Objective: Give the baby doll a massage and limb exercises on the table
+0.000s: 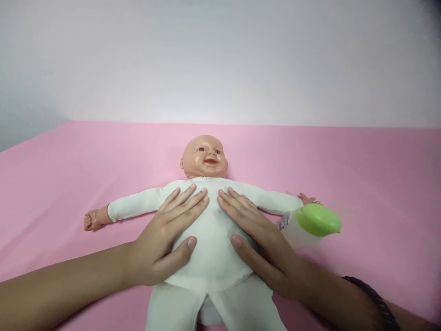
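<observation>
A bald baby doll (206, 158) lies on its back with both arms stretched out to the sides. Its body is white cloth (210, 257). My left hand (167, 234) rests flat on the left side of the doll's chest and belly, fingers spread. On the right side of the chest lies my right hand (263, 243), also flat with the thumb apart. Neither hand grips anything. Just beyond my right hand is a pale bottle (298, 230) with a green cap (319, 219), tilted over near the doll's hand.
A pink sheet (103, 156) covers the surface under the doll. Behind it rises a plain pale wall (220, 64). A dark braided band (374, 299) circles my right wrist.
</observation>
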{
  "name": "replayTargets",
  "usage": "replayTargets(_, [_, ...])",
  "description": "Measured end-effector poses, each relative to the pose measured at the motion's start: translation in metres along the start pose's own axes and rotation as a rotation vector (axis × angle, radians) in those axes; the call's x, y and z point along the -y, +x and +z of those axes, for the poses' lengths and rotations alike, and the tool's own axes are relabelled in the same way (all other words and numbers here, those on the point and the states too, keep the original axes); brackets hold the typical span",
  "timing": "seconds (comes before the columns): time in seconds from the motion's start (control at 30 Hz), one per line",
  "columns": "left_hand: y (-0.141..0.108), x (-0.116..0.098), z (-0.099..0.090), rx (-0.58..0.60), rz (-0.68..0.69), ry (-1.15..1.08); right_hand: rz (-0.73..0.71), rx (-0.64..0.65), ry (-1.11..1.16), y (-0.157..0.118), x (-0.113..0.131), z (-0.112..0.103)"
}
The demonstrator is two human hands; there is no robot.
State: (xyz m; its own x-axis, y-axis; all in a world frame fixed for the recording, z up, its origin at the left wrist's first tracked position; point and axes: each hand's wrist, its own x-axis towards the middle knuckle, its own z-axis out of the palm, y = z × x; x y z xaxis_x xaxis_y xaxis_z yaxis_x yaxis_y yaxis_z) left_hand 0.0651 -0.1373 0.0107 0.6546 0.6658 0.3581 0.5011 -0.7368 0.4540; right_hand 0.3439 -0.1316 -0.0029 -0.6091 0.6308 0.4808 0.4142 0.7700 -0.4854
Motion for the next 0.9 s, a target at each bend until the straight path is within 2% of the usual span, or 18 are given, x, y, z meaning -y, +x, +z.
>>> replayTargets(0.23, [-0.001,-0.002,0.002,-0.009,-0.154,-0.006,0.126,-0.262,0.013,0.002,0.001,0.007])
replayTargets(0.4, [-0.002,-0.003,0.002,-0.01,-0.207,-0.007,0.323,-0.327,-0.005,0.005,-0.005,0.008])
replayTargets(0.53, [-0.003,0.001,0.003,-0.003,-0.284,0.001,0.448,-0.311,-0.029,0.007,-0.011,0.01])
replayTargets(0.67, [-0.003,0.012,0.007,-0.058,-0.338,0.009,0.503,-0.247,-0.061,0.007,-0.013,0.011])
replayTargets(0.77, [-0.003,0.019,0.011,-0.09,-0.332,0.024,0.491,-0.178,-0.087,0.006,-0.014,0.01])
replayTargets(0.9, [-0.003,0.025,0.011,-0.095,-0.28,0.064,0.381,-0.024,-0.121,0.007,-0.021,0.004])
